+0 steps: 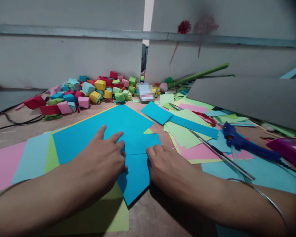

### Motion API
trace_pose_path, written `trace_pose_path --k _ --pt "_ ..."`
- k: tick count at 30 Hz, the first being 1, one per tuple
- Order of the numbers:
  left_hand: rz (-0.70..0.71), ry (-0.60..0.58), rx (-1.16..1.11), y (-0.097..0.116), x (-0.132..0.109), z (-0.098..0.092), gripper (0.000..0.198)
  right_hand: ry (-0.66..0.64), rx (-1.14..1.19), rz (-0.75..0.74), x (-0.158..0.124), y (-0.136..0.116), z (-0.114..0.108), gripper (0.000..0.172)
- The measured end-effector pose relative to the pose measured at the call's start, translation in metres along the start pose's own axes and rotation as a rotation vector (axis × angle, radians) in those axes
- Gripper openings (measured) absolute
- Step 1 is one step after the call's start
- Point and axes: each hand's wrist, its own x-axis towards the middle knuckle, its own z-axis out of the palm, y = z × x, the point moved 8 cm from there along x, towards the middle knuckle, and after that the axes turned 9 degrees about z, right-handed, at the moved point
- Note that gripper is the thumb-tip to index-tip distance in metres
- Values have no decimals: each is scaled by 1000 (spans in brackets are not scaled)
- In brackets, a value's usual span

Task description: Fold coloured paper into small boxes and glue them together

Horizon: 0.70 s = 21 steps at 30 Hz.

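A blue paper piece (pixel 135 171) with a line or fold across its middle lies between my two hands, its lower corner pointing towards me. My right hand (pixel 166 163) has its fingers closed at the right edge of this blue paper, the thumb mostly hidden. My left hand (pixel 105 156) rests at the paper's left edge with its fingers apart, the index finger raised over a larger blue sheet (pixel 123 117). That larger sheet lies beneath, on top of yellow and green paper.
Several coloured paper blocks (pixel 88 89) are heaped at the back left. To the right lie a blue strip (pixel 194 126), a smaller blue rectangle (pixel 156 112), scissors (pixel 204 117), a metal rod (pixel 222 156) and a blue glue gun (pixel 246 143). A grey board (pixel 256 98) juts in above them.
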Motion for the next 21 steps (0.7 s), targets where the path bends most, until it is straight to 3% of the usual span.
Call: trace_pose_path --k 5,8,11,13,16,18,20,21 --pt "-158 -46 32 -6 10 -15 32 25 -3 23 0 1 -6 11" --pt "-223 27 39 -14 19 -21 31 61 -8 18 0 1 -11 10" --pt "-216 92 -71 -21 25 -12 65 68 -2 4 0 -2 -13 11" --pt "-215 107 -141 -25 27 -3 76 31 18 -12 2 -3 -12 12" --pt "-212 226 -115 -26 26 -8 72 -100 136 -36 7 8 -15 10" --pt "-193 298 -80 -25 26 -16 55 -186 270 -2 12 32 -25 11" --pt "-161 336 -93 -23 27 -20 32 -126 392 84 15 71 -46 23" --pt "-150 363 -109 -23 27 -23 25 -6 417 177 16 97 -61 25"
